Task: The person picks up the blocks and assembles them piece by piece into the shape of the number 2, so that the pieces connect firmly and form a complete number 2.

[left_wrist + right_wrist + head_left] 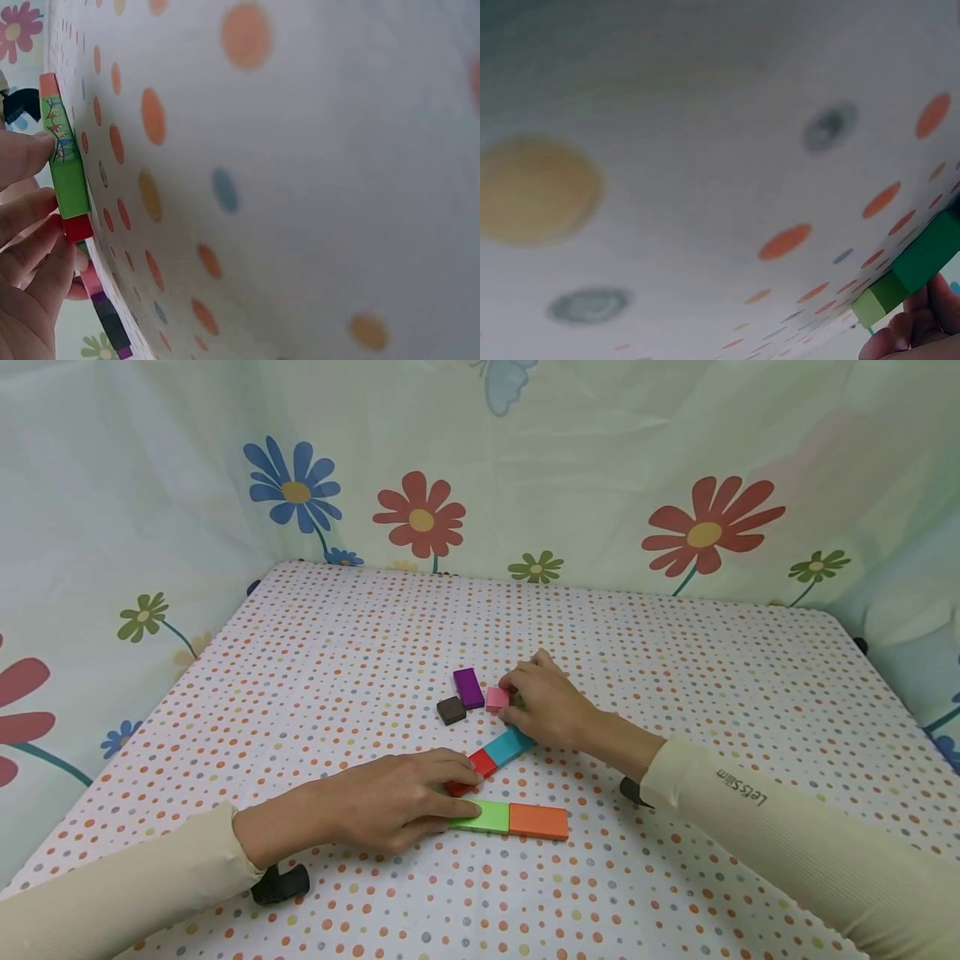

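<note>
My left hand (405,797) holds the corner where two block rows meet, thumb against a light green block (487,817) and fingers on a red block (483,764). An orange block (538,821) adjoins the light green one, and a blue block (510,745) adjoins the red one. My right hand (551,702) pinches a dark green block (928,251), mostly hidden by the fingers in the head view. Against the dark green block is a lighter green block (879,300). A pink block (497,698) sits at the right fingertips.
Left of the pink block lie a purple block (468,688) and a dark brown block (452,711). The table (360,652) has a dotted cloth over it. Curtains (585,443) printed with flowers hang behind and at both sides.
</note>
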### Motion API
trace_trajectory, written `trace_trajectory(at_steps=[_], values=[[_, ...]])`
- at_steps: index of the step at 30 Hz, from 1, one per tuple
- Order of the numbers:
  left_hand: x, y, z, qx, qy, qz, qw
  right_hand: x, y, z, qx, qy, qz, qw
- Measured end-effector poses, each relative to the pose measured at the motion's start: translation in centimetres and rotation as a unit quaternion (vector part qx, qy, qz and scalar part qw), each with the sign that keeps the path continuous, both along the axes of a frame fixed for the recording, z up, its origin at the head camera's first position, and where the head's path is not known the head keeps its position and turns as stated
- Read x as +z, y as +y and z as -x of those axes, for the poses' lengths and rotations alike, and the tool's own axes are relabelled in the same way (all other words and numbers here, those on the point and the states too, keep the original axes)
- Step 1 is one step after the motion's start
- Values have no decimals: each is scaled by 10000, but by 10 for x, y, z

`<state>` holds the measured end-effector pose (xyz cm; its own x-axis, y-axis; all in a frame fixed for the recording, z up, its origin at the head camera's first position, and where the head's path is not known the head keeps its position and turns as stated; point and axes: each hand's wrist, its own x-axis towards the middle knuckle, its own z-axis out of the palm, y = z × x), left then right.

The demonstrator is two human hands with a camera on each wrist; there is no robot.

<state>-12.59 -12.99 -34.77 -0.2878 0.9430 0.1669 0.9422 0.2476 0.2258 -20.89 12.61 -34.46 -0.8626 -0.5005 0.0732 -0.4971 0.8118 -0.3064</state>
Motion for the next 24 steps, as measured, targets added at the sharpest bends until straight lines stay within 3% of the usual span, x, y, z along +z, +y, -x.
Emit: trace_trajectory(at_steps=[24], values=[[0,0,1,-53,76,5,10000,4,4,4,89,205,55,9997]])
